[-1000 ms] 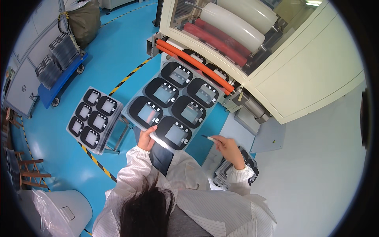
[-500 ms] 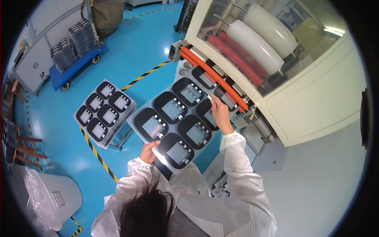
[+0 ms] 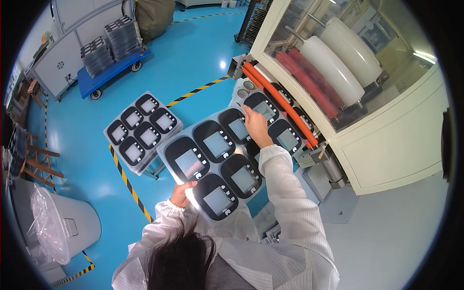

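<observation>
A long clear sheet (image 3: 195, 129) printed with two rows of black rounded panels, each with a pale square window, stretches from the machine's orange rollers (image 3: 282, 105) toward me. My left hand (image 3: 181, 194) grips its near left edge, thumb on top. Across the sheet, near its far left edge, my right hand (image 3: 257, 126) is closed with the fingers pinched together. A thin dark tip shows at those fingertips; what it belongs to is hidden. The right forearm covers part of the panels beneath.
Left of the sheet stands a stack of similar cut sheets (image 3: 140, 133). A blue trolley (image 3: 110, 77) carries more stacks behind it. The cream machine (image 3: 386, 154) with large white rolls (image 3: 333, 67) is at right. A white bin (image 3: 79, 229) and a wooden stool (image 3: 46, 162) stand at left.
My right hand has moved from the sheet's right part across toward its far left edge. The panels sit slightly farther out from the rollers. My left hand keeps its grip; the view has shifted.
</observation>
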Demonstrator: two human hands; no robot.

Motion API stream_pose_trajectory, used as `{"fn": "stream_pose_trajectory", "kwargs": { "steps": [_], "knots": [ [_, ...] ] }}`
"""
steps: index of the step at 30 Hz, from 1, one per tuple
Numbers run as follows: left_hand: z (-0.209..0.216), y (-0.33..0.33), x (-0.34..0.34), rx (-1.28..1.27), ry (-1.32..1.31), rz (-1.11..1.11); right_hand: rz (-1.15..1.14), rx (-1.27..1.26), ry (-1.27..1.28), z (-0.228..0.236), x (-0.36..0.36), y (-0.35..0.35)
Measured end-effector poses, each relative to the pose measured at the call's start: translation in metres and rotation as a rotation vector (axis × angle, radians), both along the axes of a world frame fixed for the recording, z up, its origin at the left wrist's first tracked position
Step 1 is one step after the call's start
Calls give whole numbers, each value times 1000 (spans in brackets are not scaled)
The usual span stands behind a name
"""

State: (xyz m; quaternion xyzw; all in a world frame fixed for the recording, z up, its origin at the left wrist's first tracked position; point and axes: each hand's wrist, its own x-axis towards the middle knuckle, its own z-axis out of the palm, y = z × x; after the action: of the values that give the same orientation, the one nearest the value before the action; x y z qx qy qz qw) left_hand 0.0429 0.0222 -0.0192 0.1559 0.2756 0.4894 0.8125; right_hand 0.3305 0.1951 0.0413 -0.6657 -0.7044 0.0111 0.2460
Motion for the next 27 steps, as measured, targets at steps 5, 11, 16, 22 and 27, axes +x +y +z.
{"fn": "stream_pose_trajectory", "kwargs": {
  "steps": [5, 11, 16, 22, 27],
  "knots": [
    [-4, -12, -18, -54, 9, -47, 63, -18, -30, -3, -19, 5],
    [-1, -25, -28, -82, 33, -15, 64, -13, 50, -14, -27, -3],
    [4, -33, -32, -94, 33, 0, 56, -172, -52, -15, -32, -13],
    [-3, -47, -62, -88, 35, -7, 139, -194, -182, -23, -29, -56],
    [0, -50, -70, -16, 27, 29, 193, -227, -315, 1, 23, -178]
  ]
}}
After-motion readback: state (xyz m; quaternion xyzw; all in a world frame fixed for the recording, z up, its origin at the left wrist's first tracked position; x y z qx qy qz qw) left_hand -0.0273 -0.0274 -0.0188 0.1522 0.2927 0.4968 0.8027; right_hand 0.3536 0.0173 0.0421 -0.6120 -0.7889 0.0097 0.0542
